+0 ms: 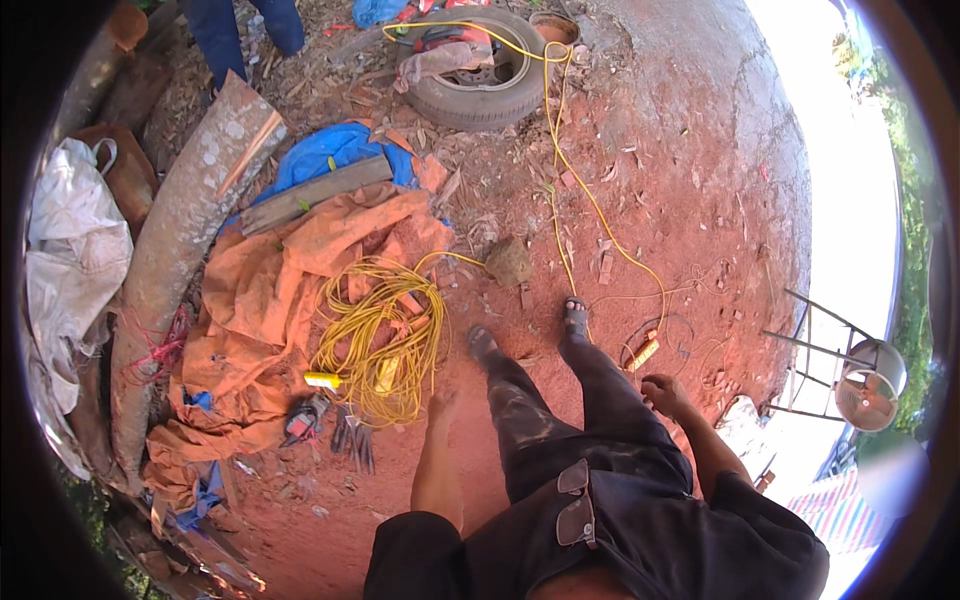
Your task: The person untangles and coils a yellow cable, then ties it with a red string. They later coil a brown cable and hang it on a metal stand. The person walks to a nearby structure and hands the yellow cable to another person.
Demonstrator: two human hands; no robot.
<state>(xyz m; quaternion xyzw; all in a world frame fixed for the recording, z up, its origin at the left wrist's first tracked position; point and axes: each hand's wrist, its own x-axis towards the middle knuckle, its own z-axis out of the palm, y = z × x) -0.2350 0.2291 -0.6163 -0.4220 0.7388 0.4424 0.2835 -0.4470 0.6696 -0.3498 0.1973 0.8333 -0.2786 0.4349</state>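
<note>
My left hand (441,404) hangs beside the right edge of a loose coil of yellow electric cable (385,335). Its fingers are small and unclear, so whether they are closed does not show. With fingers loosely bent and apart, my right hand (662,391) hangs by my thigh, and nothing shows in it. Just beyond it a yellow power strip (643,354) lies on the red soil. Two more yellow pieces, a bright block (322,380) and a socket strip (387,374), rest on the coil. A dark power tool (306,418) lies below the coil.
An orange tarp (265,275) and a thick log (190,215) lie at left, with white sacking (75,250) beyond. Yellow cord runs to a tyre (475,100) bearing a red tool. A stone (509,261) sits ahead; a metal-framed fan (868,390) stands right. Another person's legs (215,40) show at top left.
</note>
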